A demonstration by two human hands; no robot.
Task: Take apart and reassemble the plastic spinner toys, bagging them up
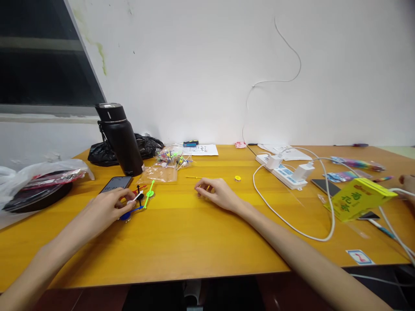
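My left hand (114,204) is at the left of the table, thumb and fingers pinched on a small white pointer (138,197), a thin plastic piece partly hidden by the fingertips. Right beside it lie plastic arrow spinners: a green one (149,194), a black one (139,196) and a blue one (126,215), with some red behind. My right hand (218,193) rests on the table near the middle, fingers loosely curled and apart, with nothing visible in them. Just beyond its fingertips lies a thin yellow pointer (192,177). A small yellow disc (237,178) is further right.
A phone (116,184) lies behind my left hand, near a black bottle (119,140). Clear bags of small parts (171,157) lie behind. At right are a power strip (289,178), looping white cables, a yellow box (355,198) and another person's hand (407,183).
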